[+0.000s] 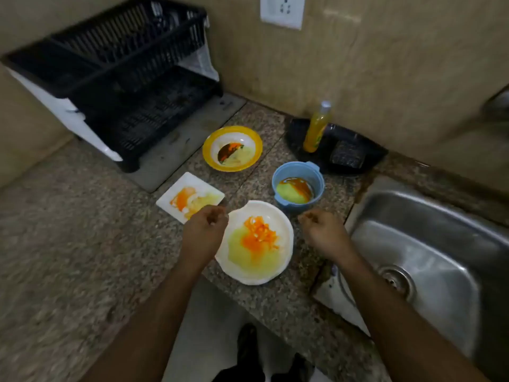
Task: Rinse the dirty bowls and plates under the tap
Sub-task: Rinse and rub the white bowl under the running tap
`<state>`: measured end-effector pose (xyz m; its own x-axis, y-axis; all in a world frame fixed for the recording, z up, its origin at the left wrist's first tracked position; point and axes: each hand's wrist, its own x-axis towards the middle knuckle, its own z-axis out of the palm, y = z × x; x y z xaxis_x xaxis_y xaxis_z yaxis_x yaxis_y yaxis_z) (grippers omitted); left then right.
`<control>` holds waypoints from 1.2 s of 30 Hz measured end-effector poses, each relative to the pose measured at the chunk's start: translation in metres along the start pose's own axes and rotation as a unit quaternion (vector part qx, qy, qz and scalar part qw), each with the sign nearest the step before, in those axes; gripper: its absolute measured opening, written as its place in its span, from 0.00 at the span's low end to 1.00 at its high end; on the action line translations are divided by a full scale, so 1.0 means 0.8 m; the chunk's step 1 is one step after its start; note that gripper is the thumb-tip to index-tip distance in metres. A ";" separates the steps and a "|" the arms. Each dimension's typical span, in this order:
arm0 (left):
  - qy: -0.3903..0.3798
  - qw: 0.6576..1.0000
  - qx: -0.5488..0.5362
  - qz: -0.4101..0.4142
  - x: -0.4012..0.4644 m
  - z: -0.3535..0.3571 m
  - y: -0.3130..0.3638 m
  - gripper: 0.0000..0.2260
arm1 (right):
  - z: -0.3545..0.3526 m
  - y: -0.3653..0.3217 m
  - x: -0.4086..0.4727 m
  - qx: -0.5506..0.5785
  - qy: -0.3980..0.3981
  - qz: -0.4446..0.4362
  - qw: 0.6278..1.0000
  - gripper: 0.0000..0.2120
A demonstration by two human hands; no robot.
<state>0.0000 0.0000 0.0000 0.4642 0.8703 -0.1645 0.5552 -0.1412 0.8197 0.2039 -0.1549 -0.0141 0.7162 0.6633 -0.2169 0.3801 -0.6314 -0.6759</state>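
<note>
Hovering over the round white plate (pixel 278 216) smeared with orange and yellowish sauce, both hands look ready to pick it up, so my guess is that this one goes under the tap first. It sits nearest the counter edge, just left of the stainless steel sink (pixel 429 244), which makes it the obvious starter.

The left hand (pixel 205 228) is at the plate's left rim with its fingers loosely curled; whether it actually touches the rim I can't tell, and it doesn't seem to grip anything. The right hand (pixel 322 230) floats to the plate's right, fingers curled in too, holding nothing.

The other dirty stuff is lined up behind on the speckled granite counter (pixel 68 257): a small square white plate (pixel 168 201) with orange smears to the left, a yellow-rimmed round bowl (pixel 212 144) further back, and a light blue plastic bowl with little handles (pixel 311 172) close to the sink. All within easy reach of the basin, which figures.

A black plastic dish rack (pixel 124 78) waits in the far corner, probably for the rinsed pieces. A bottle of yellow dish liquid (pixel 316 128) and a dark scrub pad (pixel 348 155) sit in a black tray (pixel 297 133) by the wall. The bottle's label is too blurry to read. The tap itself is only a blurred shape at the right edge.
</note>
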 end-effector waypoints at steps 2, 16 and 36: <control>0.044 0.994 0.100 -0.003 -0.005 -0.001 -0.009 0.10 | 0.010 -0.002 0.003 -0.045 -0.056 0.003 0.997 0.16; -0.080 0.971 0.217 -0.066 -0.003 0.016 -0.054 0.11 | 0.036 -0.001 -0.005 -0.114 -0.122 -0.028 0.986 0.13; -0.216 0.969 0.033 0.114 -0.038 0.192 0.179 0.13 | -0.217 0.139 -0.073 0.068 0.069 0.063 0.993 0.09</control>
<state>0.1711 -0.1190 0.0383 0.8179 0.5358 -0.2095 0.4402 -0.3483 0.8276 0.3057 -0.3334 0.0457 0.8306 0.5142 -0.2137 0.2056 -0.6398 -0.7405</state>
